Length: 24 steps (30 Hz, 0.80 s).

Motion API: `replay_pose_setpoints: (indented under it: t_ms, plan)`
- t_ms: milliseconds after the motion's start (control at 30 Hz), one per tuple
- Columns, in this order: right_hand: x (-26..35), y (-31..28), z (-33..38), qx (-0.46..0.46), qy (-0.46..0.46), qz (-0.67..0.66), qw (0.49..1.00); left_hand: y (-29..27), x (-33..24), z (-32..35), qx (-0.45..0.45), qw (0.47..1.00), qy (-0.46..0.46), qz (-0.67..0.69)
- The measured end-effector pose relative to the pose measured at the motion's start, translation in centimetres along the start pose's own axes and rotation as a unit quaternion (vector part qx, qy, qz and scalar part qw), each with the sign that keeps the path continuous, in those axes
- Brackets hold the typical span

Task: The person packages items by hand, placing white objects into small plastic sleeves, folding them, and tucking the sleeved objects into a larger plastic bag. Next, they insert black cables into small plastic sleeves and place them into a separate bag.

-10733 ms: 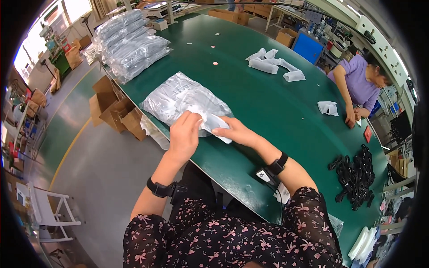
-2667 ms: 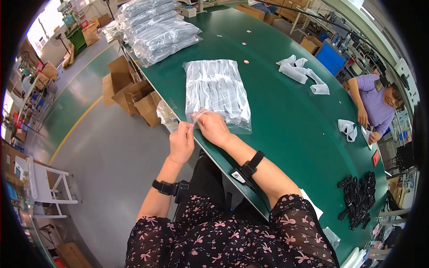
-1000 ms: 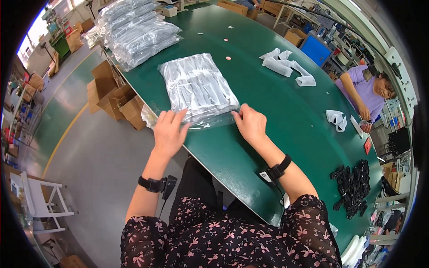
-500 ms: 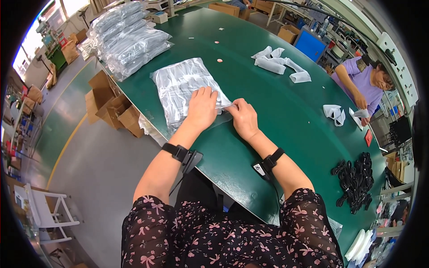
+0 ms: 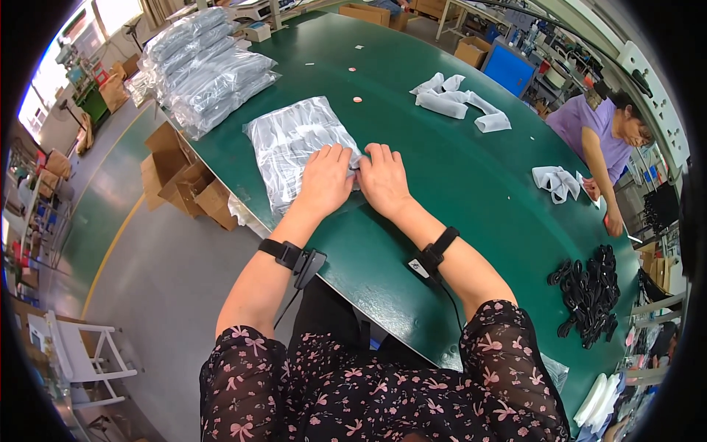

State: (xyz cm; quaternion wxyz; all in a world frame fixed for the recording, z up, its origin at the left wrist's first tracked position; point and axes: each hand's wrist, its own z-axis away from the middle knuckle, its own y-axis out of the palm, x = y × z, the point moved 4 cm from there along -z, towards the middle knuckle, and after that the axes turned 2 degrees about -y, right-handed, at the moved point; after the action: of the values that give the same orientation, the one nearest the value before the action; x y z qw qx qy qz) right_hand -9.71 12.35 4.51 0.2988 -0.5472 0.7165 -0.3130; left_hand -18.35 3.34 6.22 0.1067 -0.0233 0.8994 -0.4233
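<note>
Green surface (image 5: 471, 184) carries, near its left edge, the soft, slippery clear plastic bag of grey pieces (image 5: 294, 144), where my left hand (image 5: 325, 179) and right hand (image 5: 383, 179) press flat, fingers spread, on its near end; I'd grip the corners.

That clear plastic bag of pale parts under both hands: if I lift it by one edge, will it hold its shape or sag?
The clear plastic bag of pale parts will probably sag: its film is wrinkled and lies flat on the green table. The glossy film looks slippery. The left hand and right hand press it flat, so its contents may shift loosely.
</note>
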Motion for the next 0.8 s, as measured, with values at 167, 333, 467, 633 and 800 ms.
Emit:
replay_pose_setpoints:
  t_ms: [167, 333, 467, 633, 800]
  plan:
    - [0.3, 0.8, -0.3, -0.011, 0.020, 0.009, 1.000, 0.0, 0.4, 0.3, -0.009, 1.000, -0.012, 0.017]
    - [0.4, 0.0, -0.8, -0.077, -0.041, -0.012, 0.996, -0.4, 0.5, 0.6, -0.008, 0.999, -0.024, 0.039]
    - [0.5, 0.7, -1.4, -0.008, -0.057, 0.003, 0.998, -0.6, 0.6, 0.7, -0.011, 0.998, -0.024, 0.049]
    - [0.3, 1.4, -1.9, 0.000, 0.096, -0.033, 0.995, -0.2, 0.6, 0.7, -0.016, 0.998, -0.022, 0.053]
    - [0.5, 0.9, -1.8, -0.008, 0.133, -0.077, 0.988, 0.3, 1.4, 1.1, -0.021, 0.999, -0.001, 0.044]
